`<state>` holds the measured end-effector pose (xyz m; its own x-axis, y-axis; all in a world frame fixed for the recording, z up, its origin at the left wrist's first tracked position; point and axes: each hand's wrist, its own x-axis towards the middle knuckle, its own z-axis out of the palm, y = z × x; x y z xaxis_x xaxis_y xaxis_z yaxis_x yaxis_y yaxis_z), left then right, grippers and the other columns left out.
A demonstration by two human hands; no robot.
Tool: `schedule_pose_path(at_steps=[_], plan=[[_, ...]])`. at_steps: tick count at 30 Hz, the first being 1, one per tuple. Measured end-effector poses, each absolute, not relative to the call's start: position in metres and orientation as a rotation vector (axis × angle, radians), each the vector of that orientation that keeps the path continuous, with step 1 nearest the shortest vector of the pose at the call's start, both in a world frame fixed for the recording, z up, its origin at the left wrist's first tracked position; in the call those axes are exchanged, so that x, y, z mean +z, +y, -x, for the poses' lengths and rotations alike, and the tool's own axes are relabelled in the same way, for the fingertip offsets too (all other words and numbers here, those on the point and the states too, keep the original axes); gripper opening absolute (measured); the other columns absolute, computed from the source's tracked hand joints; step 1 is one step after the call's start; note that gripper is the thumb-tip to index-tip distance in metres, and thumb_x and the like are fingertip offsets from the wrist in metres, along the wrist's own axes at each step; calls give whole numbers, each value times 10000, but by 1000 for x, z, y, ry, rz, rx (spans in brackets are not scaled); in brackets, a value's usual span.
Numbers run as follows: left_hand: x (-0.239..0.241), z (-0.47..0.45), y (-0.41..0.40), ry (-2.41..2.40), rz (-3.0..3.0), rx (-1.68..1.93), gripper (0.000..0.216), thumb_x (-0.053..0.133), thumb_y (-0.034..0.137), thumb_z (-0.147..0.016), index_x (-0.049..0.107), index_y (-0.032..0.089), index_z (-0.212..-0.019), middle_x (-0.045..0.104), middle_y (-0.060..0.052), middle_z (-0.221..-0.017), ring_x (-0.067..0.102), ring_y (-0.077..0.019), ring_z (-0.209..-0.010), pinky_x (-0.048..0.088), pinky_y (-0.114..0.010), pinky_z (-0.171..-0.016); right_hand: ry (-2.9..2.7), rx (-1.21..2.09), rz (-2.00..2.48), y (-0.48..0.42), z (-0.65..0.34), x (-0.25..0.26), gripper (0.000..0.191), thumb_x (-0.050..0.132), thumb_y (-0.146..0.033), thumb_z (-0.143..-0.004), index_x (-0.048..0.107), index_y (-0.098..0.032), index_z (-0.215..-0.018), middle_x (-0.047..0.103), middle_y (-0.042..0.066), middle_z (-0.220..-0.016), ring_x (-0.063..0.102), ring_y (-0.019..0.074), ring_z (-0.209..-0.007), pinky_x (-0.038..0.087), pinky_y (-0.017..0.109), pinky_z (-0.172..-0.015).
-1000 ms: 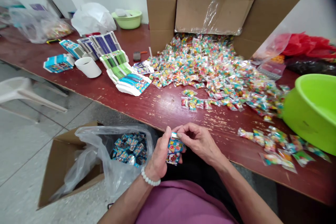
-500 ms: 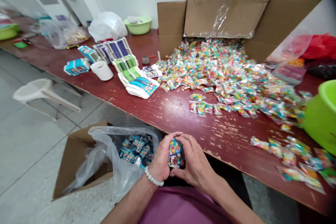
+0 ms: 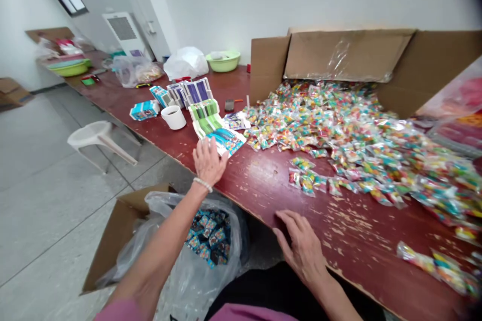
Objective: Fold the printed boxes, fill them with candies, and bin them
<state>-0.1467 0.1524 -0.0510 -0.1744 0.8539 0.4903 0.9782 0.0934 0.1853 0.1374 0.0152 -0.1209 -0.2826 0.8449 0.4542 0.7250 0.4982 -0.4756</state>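
Note:
My left hand [image 3: 210, 161], with a pale bead bracelet at its wrist, reaches out over the table. Its outstretched fingers touch the near end of a fanned stack of flat printed cartons [image 3: 208, 116], colored blue, green and purple. My right hand [image 3: 303, 246] rests at the table's front edge, fingers apart and nothing in it. Small clear packets of colorful candy [image 3: 307, 180] lie beyond it, spilling from a large cardboard box [image 3: 350, 55]. Below my left forearm, many small blue printed packs [image 3: 209, 233] fill a clear plastic bag [image 3: 235, 215].
A white cup-shaped container [image 3: 173, 118] and a blue carton bundle [image 3: 144, 110] stand left of the stack. Farther back are a green basin [image 3: 223, 61] and a white bag [image 3: 186, 63]. On the floor are an open carton [image 3: 109, 241] and a white stool [image 3: 92, 135].
My hands have parted, and the small printed pack they held is out of them. The left moved forward to the carton stack; the right moved to the table edge. The view shifted left.

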Motion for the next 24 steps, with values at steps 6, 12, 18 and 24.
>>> schedule_pose_path(at_steps=[6,12,18,24], plan=[[-74,139,209,-2207,1765,-418,687,372,565,-939,442,109,-1448,431,-269,-1451,334,-463,-1337,198,-679,-1052,-2092,145,1248,14,-136,-123,334,531,-286,-961,527,-202,-1285,656,121,-1163,630,275,-1053,513,454,-910],[-83,142,203,-2204,1833,-381,689,412,705,-861,551,258,-1367,561,-193,-1207,489,-404,-1095,332,-597,-940,-2105,143,1247,17,-136,-129,337,521,-296,-961,529,-218,-1289,654,123,-1169,638,283,-1031,524,465,-879],[-78,135,178,-2095,2021,-343,656,474,705,-834,561,323,-1360,537,-160,-1301,473,-371,-1153,307,-563,-1001,-2088,188,1257,16,-135,-129,325,537,-275,-947,547,-222,-1268,652,122,-1173,634,289,-1051,524,471,-889],[-79,114,134,-1818,2243,-409,618,503,607,-869,506,329,-1421,333,-125,-1576,184,-441,-1448,47,-688,-1102,-1959,468,1357,24,-139,-111,299,544,-264,-937,572,-224,-1233,633,103,-1161,662,219,-919,557,361,-819]])
